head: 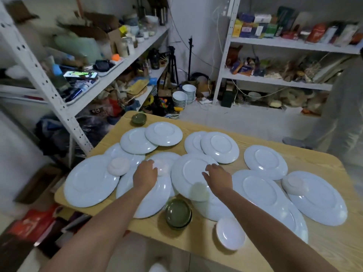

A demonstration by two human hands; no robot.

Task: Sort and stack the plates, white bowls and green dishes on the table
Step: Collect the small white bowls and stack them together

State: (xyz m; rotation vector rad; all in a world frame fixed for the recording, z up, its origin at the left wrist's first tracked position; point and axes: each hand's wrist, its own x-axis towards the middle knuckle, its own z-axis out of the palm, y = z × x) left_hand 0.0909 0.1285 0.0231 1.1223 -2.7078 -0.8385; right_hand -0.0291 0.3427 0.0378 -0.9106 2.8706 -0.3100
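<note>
- The worktop (196,238) is pale wood with rounded corners, and most of it is covered with crockery.
- White plates (89,180) lie face down all across it, many overlapping a neighbour's rim.
- Upturned white bowls sit on the plates: a left bowl (118,166), a right bowl (294,185) and a middle bowl (164,168).
- A small white dish (230,233) stands right way up near the front edge.
- One stack of green dishes (178,213) sits at the front between the two arms. A second green stack (138,118) stands at the far left corner.
- The left hand (145,174) reaches to the middle bowl (its fingers are turned away, so I cannot tell whether they grip it).
- The right hand (217,177) lies over the central plate (191,169), fingers loose and slightly spread, holding nothing.
- The left shelving (59,107) and the right shelving (275,81) are white metal, and both are crammed with boxes, jars and clutter.
- On the floor past the worktop stand stacks of floor bowls (179,98), with a tripod (172,63) behind.
- A person (347,107) stands at the right edge.
</note>
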